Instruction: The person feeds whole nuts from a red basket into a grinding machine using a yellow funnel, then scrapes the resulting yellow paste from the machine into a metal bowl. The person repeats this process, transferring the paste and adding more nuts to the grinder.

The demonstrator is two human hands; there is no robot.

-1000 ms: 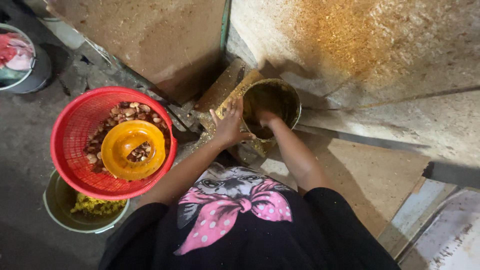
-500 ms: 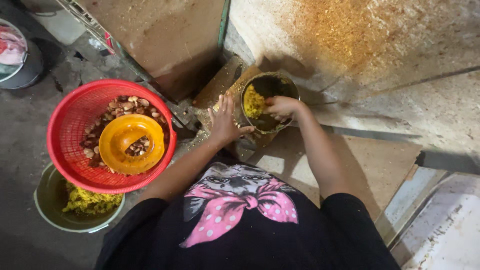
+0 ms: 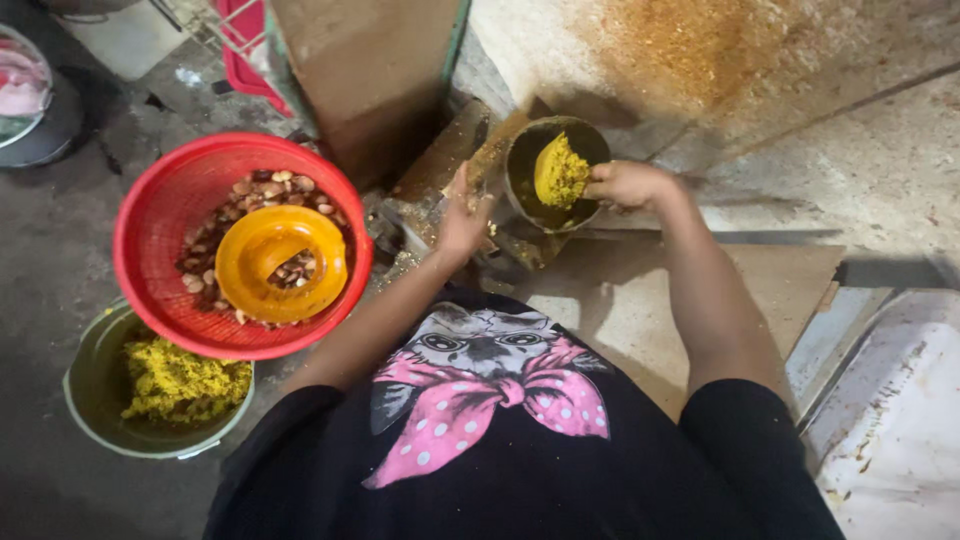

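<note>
A round metal hopper [image 3: 520,160] of a grinding machine sits in the upper middle, with a lump of yellow ground paste [image 3: 560,172] inside. My right hand [image 3: 628,184] rests on the hopper's right rim, fingers curled beside the paste. My left hand [image 3: 463,217] presses flat against the machine body just left of the hopper. A red plastic basket [image 3: 170,215] stands at left, holding brown nuts and a yellow bowl [image 3: 280,262]. Below it a green bucket [image 3: 95,385] holds more yellow ground stuff [image 3: 180,382].
A tall brown box [image 3: 385,70] stands behind the machine. A stained concrete slab [image 3: 760,90] with orange-yellow powder fills the upper right. A wooden board [image 3: 620,300] lies under my arms. A grey pot [image 3: 30,100] sits at far left, a white tray [image 3: 895,420] at lower right.
My right hand came up out of the hopper and now rests at its right rim, with the yellow paste heaped in view. My left hand slid down the machine's side.
</note>
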